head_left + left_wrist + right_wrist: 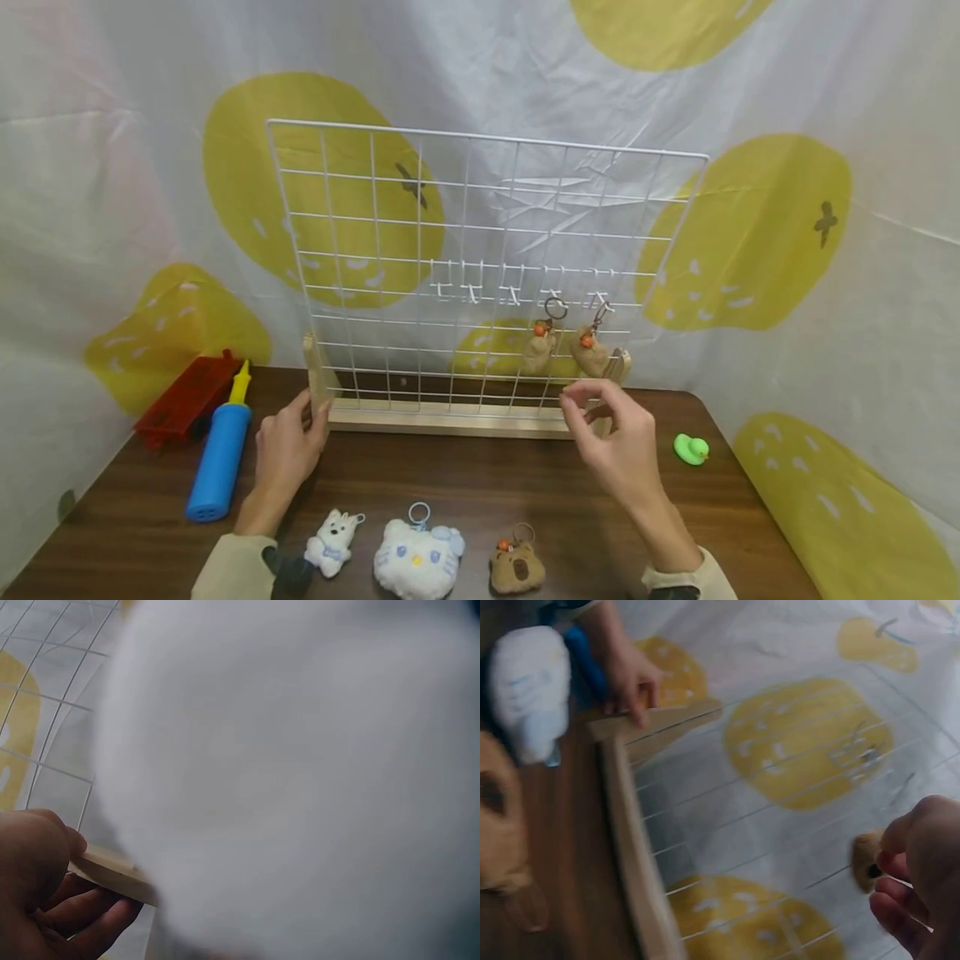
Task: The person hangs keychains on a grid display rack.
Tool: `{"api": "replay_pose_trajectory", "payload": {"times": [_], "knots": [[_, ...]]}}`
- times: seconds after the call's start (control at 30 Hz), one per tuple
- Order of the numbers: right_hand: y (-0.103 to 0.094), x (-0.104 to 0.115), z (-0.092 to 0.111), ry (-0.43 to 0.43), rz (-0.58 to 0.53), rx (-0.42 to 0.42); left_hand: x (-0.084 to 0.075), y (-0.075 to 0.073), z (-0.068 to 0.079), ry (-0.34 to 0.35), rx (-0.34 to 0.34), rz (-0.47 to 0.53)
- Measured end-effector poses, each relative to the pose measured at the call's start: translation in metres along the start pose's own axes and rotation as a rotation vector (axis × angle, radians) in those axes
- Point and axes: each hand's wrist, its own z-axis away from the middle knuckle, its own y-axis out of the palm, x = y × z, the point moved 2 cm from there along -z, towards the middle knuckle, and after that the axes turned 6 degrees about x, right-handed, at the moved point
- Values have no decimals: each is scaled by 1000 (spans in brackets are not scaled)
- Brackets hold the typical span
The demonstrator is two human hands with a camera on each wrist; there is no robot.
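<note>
My left hand (288,442) grips the left wooden foot (322,375) of a white wire grid rack (487,142); in the left wrist view, thumb and fingers lie on either side of the wood (116,877). My right hand (618,437) is before the rack's right end, thumb and index finger bent towards each other, with nothing visible between them. Just beyond it, two brown plush keychains (590,354) hang by their rings from white hooks (513,293) on the grid. In the right wrist view, one brown plush (865,862) shows by the fingertips.
Along the table's front lie a white dog plush keychain (330,543), a white cat plush keychain (418,562) and a brown bear-like plush keychain (517,568). A blue pump (219,462) and a red tray (187,400) are left; a green duck (691,450) sits right. A white blur fills much of the left wrist view.
</note>
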Motion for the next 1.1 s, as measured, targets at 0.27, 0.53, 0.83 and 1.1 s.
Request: {"api": "replay_pose_trajectory", "payload": {"times": [0.27,0.53,0.83,1.1], "knots": [[24,-24,66,137,-32,403,-2,1,0,8,9,5],[32,-42,97,288,-74,807,-1,0,-2,17,-3,7],[42,-44,101,386,-14,798,0,-2,1,-8,16,-5],[43,-41,103,399,23,833,0,-2,1,-12,24,-6]]}}
